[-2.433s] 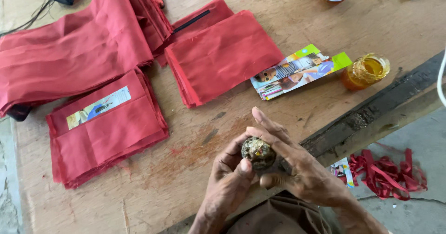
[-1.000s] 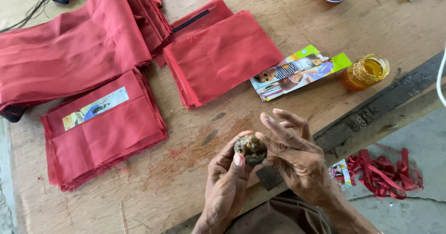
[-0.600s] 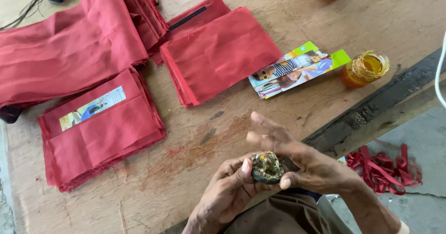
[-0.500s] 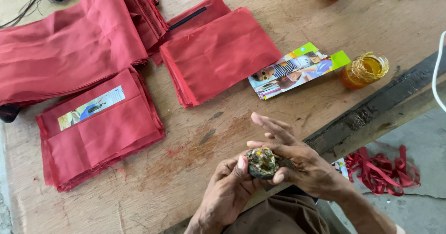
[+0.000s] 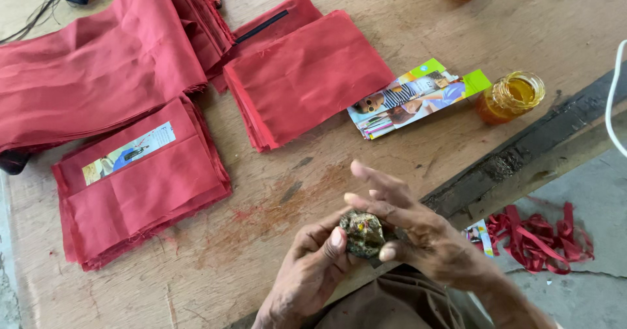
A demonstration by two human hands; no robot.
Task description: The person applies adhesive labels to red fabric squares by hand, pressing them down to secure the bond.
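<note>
**A dark lump held between two hands at the bench edge**

Head view: the left hand (image 5: 307, 273) cups a small, dark, mottled lump (image 5: 363, 233) from below, thumb pressed against its side. The right hand (image 5: 418, 234) rests against the lump from the other side, thumb touching it, its fingers spread and loose (not closed around it). Both hover over the near edge of the wooden table (image 5: 418, 146). Further back lie stacks of red cloth (image 5: 304, 74), a red stack bearing a printed card (image 5: 140, 185), a pile of colourful cards (image 5: 418, 97) and, just beside them, a jar of amber liquid (image 5: 513, 96). Red ribbon scraps (image 5: 535, 234) lie on the floor.
</note>
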